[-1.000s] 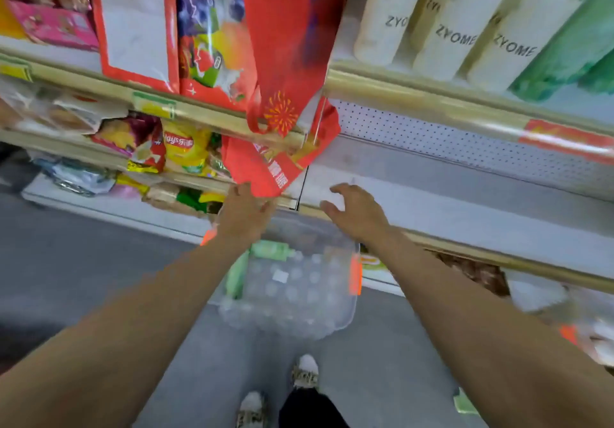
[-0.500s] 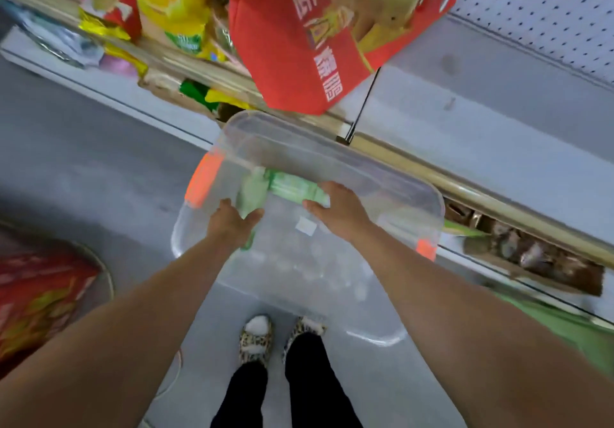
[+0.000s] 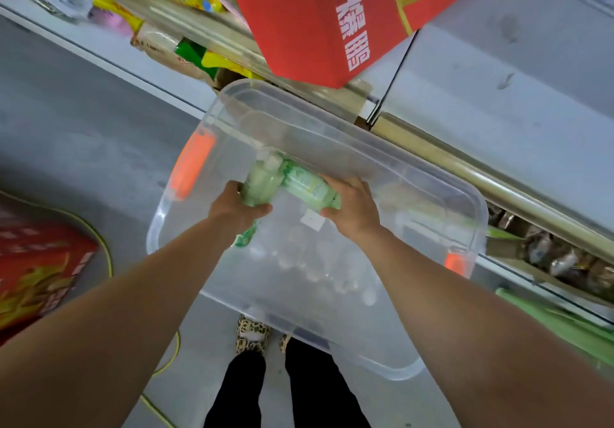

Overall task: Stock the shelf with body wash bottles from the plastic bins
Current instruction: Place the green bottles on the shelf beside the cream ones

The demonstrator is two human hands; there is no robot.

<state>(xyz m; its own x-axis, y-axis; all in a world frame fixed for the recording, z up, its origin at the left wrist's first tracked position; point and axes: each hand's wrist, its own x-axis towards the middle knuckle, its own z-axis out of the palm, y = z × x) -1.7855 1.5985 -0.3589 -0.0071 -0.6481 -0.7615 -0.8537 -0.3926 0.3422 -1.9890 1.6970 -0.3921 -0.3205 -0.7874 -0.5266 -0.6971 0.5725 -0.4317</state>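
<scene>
Aisle floor [image 3: 83, 121], bin [image 3: 480, 210] by shelf [image 3: 465, 168]: left hand [image 3: 237, 210] clamps a bottle [image 3: 260, 183], right hand [image 3: 354, 210] clamps another; crossed, they could snag and drop.

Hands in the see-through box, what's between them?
Two green body wash bottles: the left hand grips one, the right hand grips the other, inside the clear plastic bin. The head view shows it.

Labels on green bottles [image 3: 299, 185] illegibly blurred.
</scene>
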